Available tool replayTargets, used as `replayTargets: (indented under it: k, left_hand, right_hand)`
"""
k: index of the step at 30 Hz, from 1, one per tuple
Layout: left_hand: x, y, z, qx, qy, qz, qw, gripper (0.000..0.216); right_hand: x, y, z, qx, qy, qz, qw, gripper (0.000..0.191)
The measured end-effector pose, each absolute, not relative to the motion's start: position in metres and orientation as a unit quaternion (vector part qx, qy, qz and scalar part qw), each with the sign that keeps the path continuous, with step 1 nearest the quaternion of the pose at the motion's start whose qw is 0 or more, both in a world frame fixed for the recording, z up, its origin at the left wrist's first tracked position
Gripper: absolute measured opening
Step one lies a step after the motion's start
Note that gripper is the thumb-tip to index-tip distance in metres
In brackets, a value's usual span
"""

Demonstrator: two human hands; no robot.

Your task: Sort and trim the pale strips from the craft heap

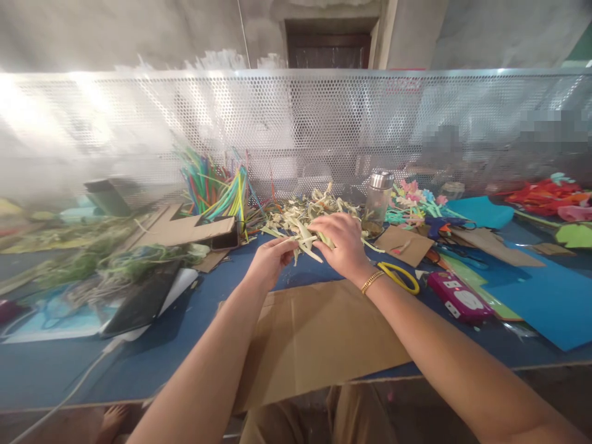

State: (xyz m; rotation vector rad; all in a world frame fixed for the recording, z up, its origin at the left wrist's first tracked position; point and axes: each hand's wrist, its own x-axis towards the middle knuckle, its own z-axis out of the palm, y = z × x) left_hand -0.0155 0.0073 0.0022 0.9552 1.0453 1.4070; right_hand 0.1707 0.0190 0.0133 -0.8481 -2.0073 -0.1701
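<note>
Over the middle of the blue table [208,320], my left hand [272,262] pinches a pale green, leaf-like strip [303,237] between thumb and fingers. Close beside it, my right hand [341,243] is closed around more of these pale strips, its fingers curled over them. The two hands are almost touching, with strip ends sticking out between them. Just behind lies a loose pile of similar pale green pieces [324,202]. In front of the hands, a brown cardboard sheet [319,345] hangs over the table's near edge, partly under my forearms.
A yellow loop handle [400,277] and a magenta power bank [459,297] lie right of my right wrist. Behind stands a clear bottle [377,200]. Colourful stems [213,185] and cut cardboard [185,229] are at left, blue sheets [541,296] at right. A perforated metal screen [259,117] closes the back.
</note>
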Motion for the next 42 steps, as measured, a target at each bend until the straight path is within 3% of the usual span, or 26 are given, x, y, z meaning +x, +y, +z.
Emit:
replayTargets:
  k: [5, 14, 23, 34, 42]
  left_hand:
    - [-0.012, 0.005, 0.002, 0.412, 0.444, 0.585, 0.54, 0.02]
    - [-0.01, 0.004, 0.001, 0.476, 0.48, 0.575, 0.461, 0.028]
    - [-0.005, 0.005, -0.004, 0.52, 0.487, 0.603, 0.359, 0.029]
    - [-0.002, 0.005, -0.008, 0.538, 0.48, 0.602, 0.344, 0.02]
    - [0.001, 0.005, -0.01, 0.536, 0.5, 0.592, 0.334, 0.016]
  right_hand:
    - [0.167, 0.016, 0.012, -0.297, -0.869, -0.076, 0.39, 0.018]
    - [0.158, 0.01, 0.01, -0.312, -0.848, -0.007, 0.429, 0.027]
    - [0.15, 0.02, -0.007, -0.412, -0.761, 0.195, 0.462, 0.03]
    - [0.144, 0.02, -0.008, -0.415, -0.671, 0.394, 0.471, 0.024]
    - [0.144, 0.018, -0.002, -0.426, -0.633, 0.454, 0.459, 0.016]
